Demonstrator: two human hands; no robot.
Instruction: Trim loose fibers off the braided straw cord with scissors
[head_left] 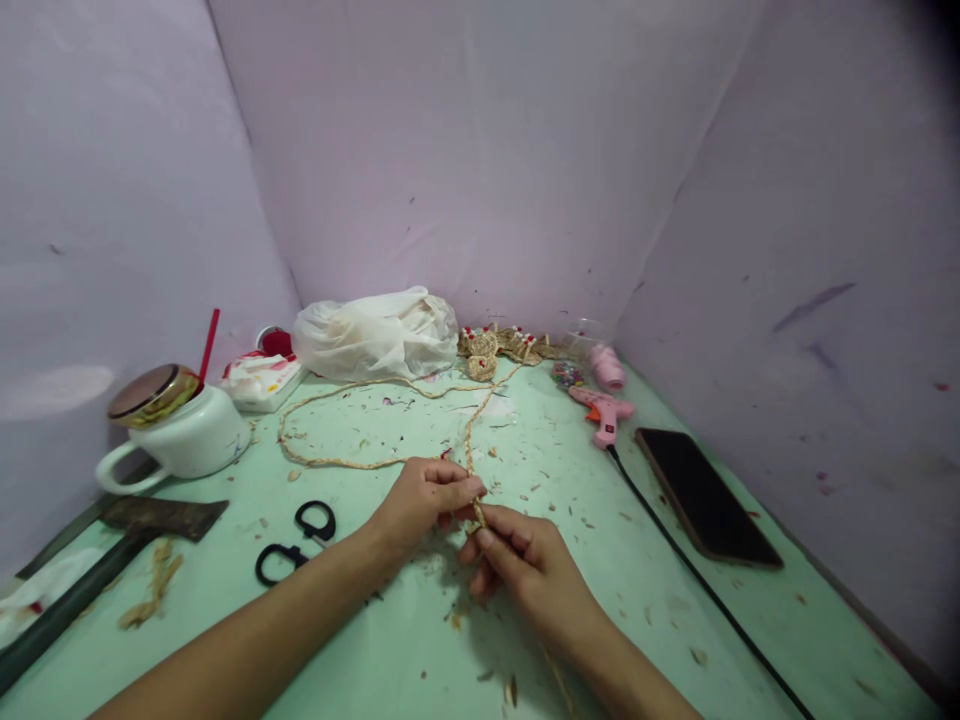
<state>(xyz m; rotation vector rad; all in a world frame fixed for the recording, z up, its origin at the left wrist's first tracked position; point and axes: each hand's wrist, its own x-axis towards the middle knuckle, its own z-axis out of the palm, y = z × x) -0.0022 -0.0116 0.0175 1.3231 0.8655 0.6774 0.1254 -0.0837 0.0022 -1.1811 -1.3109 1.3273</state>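
Observation:
My left hand (427,500) and my right hand (525,570) meet at the middle of the green table (660,620), both with fingers pinched on a braided jute rope (471,440). The rope runs from my fingers toward the back, loops left across the table and ends near a white plastic bag (375,335). A short stub of rope shows between the two thumbs. Black-handled scissors (296,545) lie just left of my left forearm.
A white mug (187,440) with a gold lid and red straw stands at left, a hatchet (112,560) in front of it. A pink glue gun (604,410) with black cord, a dark phone (705,495), beads and small jute pieces (487,350) lie at back right. Fibre scraps litter the table.

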